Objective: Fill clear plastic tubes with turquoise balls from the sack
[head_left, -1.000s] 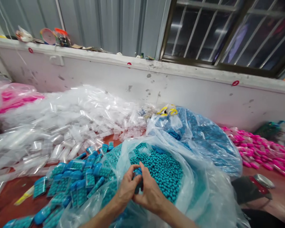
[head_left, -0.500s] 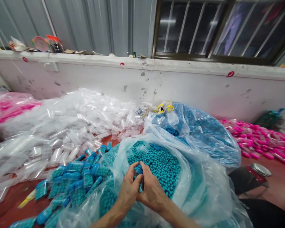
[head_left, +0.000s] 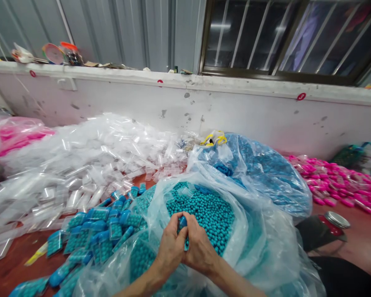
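Note:
My left hand and my right hand are pressed together over an open clear plastic bag full of small teal beads. Both hands pinch a small blue-capped container between their fingertips; most of it is hidden by the fingers. Left of the bag lies a heap of filled small containers of teal beads with blue caps.
A big pile of empty clear small bags covers the left of the red table. A blue-filled plastic bag sits behind. Pink filled containers lie at the right, a jar with a metal lid beside them. A white wall ledge runs behind.
Both hands closed more tightly around the small container and stayed over the bead bag. The camera shifted slightly.

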The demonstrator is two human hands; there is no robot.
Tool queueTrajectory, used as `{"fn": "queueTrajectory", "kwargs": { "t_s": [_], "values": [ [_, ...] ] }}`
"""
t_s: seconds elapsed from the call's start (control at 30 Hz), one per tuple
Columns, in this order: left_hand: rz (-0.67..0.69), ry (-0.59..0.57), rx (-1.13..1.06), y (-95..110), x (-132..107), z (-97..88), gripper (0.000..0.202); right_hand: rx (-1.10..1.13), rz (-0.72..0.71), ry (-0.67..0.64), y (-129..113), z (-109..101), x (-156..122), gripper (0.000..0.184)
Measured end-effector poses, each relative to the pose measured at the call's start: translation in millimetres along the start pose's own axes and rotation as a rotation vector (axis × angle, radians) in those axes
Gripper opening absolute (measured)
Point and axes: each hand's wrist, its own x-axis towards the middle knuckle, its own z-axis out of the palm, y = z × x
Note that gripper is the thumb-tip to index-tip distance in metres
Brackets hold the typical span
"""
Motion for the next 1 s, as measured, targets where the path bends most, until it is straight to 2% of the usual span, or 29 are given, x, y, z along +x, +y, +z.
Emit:
{"fn": "queueTrajectory", "kwargs": {
  "t_s": [0.13,0.2,0.27,0.33,0.4,0.43,0.5,0.57,0.6,0.63,0.67,0.77,0.87,0.93,1.0],
  "values": [
    [-0.010,-0.005,-0.031,-2.1,1.8,4.4,0.012,0.008,0.058,0.014,-3.6,-0.8,0.4,0.064],
    [-0.039,-0.004,-0.031,-4.5,4.0,4.0,0.014,0.015,0.121,-0.038,-9.4,1.0,0.5,0.069],
    [-0.038,-0.024,0.002,-7.1,7.4,-3.8,0.020,0.051,0.143,-0.143,-15.4,1.3,1.9,0.075],
    [-0.013,-0.039,0.096,-8.6,11.9,-23.5,0.026,0.101,0.113,-0.244,-17.3,-0.5,4.6,0.084],
    [-0.014,0.002,0.291,-8.7,16.5,-54.4,0.032,0.128,0.087,-0.291,-10.4,-4.0,7.8,0.087],
    [-0.032,0.055,0.429,-8.3,18.6,-71.9,0.035,0.121,0.092,-0.297,-3.0,-6.1,9.6,0.082],
    [-0.024,0.195,0.756,-7.4,21.7,-103.1,0.038,0.063,0.125,-0.283,19.3,-10.7,14.3,0.060],
    [0.059,0.349,0.982,-6.9,24.0,-118.3,0.040,-0.037,0.175,-0.229,47.6,-14.8,21.7,0.036],
    [0.111,0.382,1.015,-7.1,25.6,-117.1,0.040,-0.093,0.209,-0.184,62.1,-16.4,26.7,0.031],
    [0.151,0.361,0.994,-7.8,27.9,-110.0,0.040,-0.148,0.228,-0.148,75.9,-17.6,32.7,0.029],
    [0.177,0.280,0.934,-9.0,31.7,-97.6,0.038,-0.199,0.234,-0.127,88.4,-18.1,39.5,0.028],
    [0.184,-0.090,0.738,-17.0,55.0,-42.8,0.033,-0.308,0.206,-0.131,115.9,-15.8,62.5,0.034],
    [0.194,-0.177,0.777,-31.3,97.2,6.4,0.038,-0.335,0.163,-0.170,131.6,-9.5,82.0,0.041],
    [0.182,-0.207,0.807,-42.4,129.7,25.9,0.038,-0.340,0.173,-0.168,140.0,-5.8,90.0,0.044],
    [0.173,-0.220,0.817,-52.6,159.3,37.0,0.036,-0.352,0.212,-0.144,149.3,-4.0,94.3,0.045]
  ]
}}
